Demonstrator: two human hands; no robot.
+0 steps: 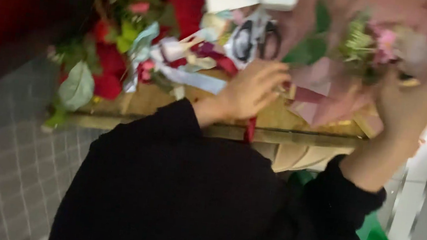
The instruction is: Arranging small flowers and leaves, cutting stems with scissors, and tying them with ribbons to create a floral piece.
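Bouquet (374, 47) in pink wrap (327, 95) lay beside the scissors (256, 37) on the surface (297, 124). Right hand (411, 98) gripped it; left hand (251, 89), fingers curled together, pressed the wrap. A firm stem grip would probably keep folds neat.

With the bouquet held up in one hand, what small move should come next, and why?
Probably close the left hand on the pink wrapping paper and steady it: the right hand holds the bouquet up, and the paper beneath looks loose. The picture is blurred, so this is uncertain.
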